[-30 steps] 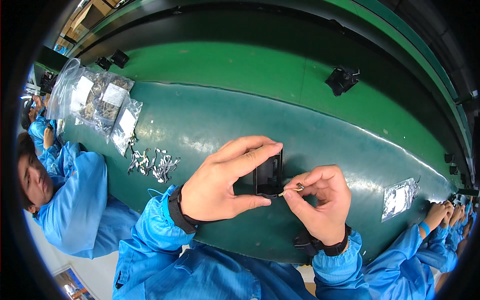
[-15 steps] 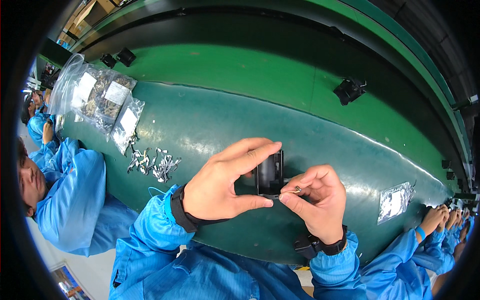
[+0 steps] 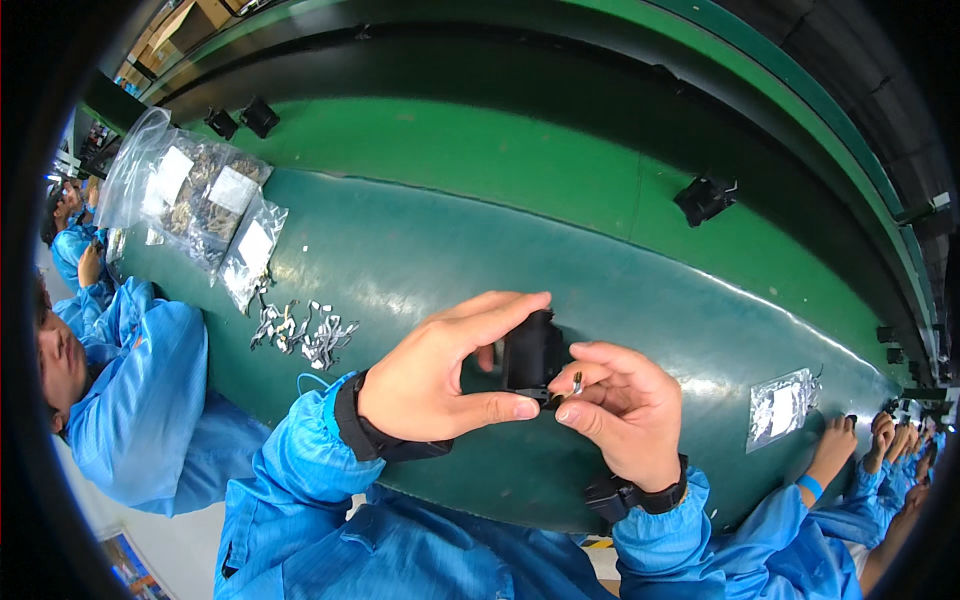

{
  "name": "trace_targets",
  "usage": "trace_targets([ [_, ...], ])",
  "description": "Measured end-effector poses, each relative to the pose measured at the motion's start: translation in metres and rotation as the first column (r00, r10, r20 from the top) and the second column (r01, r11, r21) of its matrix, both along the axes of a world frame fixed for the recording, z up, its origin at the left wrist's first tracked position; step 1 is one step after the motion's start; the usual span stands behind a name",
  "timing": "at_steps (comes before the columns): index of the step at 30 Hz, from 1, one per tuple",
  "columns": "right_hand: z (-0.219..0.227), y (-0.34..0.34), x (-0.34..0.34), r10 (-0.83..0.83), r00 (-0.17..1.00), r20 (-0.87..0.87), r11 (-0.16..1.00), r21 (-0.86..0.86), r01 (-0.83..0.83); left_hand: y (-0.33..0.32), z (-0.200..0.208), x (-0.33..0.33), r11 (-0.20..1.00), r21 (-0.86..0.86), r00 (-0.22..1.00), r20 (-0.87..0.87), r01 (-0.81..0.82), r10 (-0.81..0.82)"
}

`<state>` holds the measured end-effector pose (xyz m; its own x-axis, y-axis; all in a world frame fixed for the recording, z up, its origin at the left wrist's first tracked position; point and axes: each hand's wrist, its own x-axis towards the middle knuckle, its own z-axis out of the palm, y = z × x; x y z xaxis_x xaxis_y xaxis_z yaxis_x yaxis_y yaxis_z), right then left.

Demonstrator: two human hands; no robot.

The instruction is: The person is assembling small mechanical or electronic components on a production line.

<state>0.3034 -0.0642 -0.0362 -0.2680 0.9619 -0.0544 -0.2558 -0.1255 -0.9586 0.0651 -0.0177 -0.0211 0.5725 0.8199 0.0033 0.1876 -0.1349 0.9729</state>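
Observation:
My left hand grips a black plastic housing, with the thumb at its near edge and the fingers around its far side. The housing is tilted, so its dark, smooth face shows. Close against its near right corner, my right hand pinches a small part with a brassy, pale tip between thumb and forefinger. Its exact kind is too small to make out. Left of my left hand, a loose pile of short grey and black wires with white connectors lies on the green table.
Clear plastic bags of small parts lie at the far left; a smaller bag lies at the right. Black housings sit on the green strip beyond the table. Co-workers in blue sit on both sides.
The black housing has turned in my left hand, its open inside now facing away from view. The small part in my right hand points more upward. Housings on the green strip have shifted slightly right.

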Motion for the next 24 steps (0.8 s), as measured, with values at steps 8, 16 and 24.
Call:
trace_targets([
  [8, -0.0055, -0.0022, 0.0002, 0.008, 1.0, -0.014, 0.999, 0.049, -0.008, -0.0007, 0.0025, -0.0005, 0.998, -0.055, 1.0, 0.015, 0.014, -0.013],
  [16, 0.0002, 0.0018, 0.0068, 0.104, 0.994, -0.031, 0.994, -0.036, -0.105, 0.0002, -0.0012, -0.003, 0.996, -0.005, 0.996, 0.021, 0.09, -0.09],
  [24, 0.0013, 0.0024, 0.006, 0.154, 0.988, 0.007, 0.986, -0.069, -0.153, -0.0019, 0.002, 0.0015, 0.986, -0.06, 0.987, 0.061, 0.153, -0.149],
])
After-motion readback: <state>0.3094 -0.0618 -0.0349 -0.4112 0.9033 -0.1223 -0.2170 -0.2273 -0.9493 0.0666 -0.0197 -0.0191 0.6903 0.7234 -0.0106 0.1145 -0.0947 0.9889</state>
